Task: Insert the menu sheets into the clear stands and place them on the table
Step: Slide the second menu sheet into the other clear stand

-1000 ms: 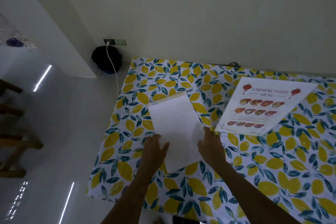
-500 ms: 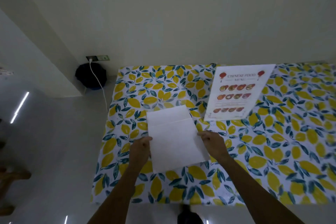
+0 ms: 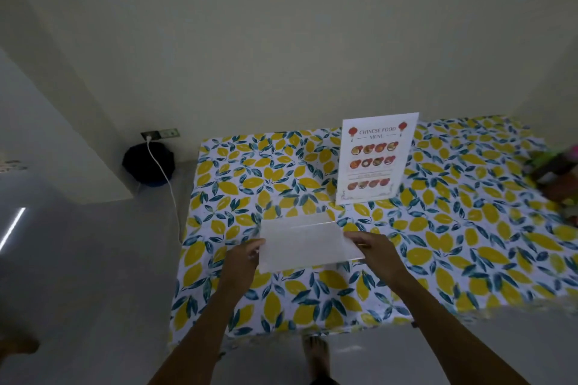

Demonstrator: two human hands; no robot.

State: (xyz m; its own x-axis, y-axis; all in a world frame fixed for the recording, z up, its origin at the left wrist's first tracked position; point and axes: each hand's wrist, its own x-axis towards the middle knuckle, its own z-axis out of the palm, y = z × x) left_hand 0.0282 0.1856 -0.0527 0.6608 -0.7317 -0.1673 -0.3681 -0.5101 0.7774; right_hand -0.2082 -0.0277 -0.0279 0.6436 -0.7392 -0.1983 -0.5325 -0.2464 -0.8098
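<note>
The white sheet in its clear stand, flat on the lemon-patterned tablecloth a second ago, is now lifted and tilted, gripped by the left hand and right hand, near the standing Chinese food menu, so it is probably about to be placed.

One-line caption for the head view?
Both hands, left and right, hold a menu stand above the lemon-print tablecloth; another menu stands behind.
</note>
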